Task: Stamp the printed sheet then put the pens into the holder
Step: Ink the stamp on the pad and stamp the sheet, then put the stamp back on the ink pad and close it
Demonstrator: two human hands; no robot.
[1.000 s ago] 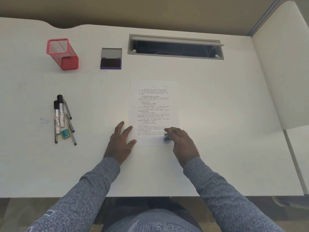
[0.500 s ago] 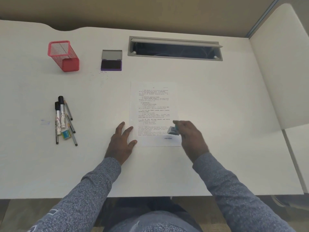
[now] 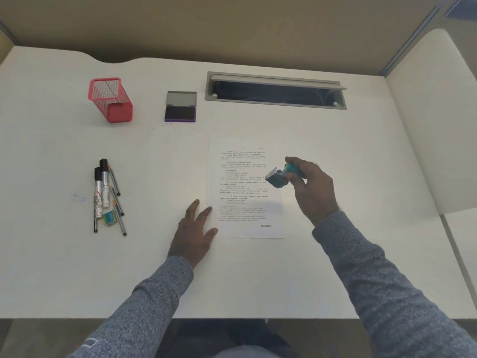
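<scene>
Printed sheet (image 3: 245, 189) flat on desk, small dark stamp mark (image 3: 265, 225) near corner

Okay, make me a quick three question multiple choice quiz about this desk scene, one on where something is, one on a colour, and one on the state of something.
1. Where is the ink pad?
A. Right of the pen holder
B. On the printed sheet
C. Beside the markers

2. What colour is the pen holder?
A. Blue
B. Red
C. Black

3. What is the right hand doing?
A. Lying flat on the desk
B. Pressing the stamp down
C. Holding the stamp raised above the sheet

Answers: 1 A, the open pad sits just right of the mesh holder. 2 B, its mesh is red. 3 C, the stamp is tilted in the air, with a stamped mark showing on the sheet, while the left hand steadies the sheet's edge.
</scene>
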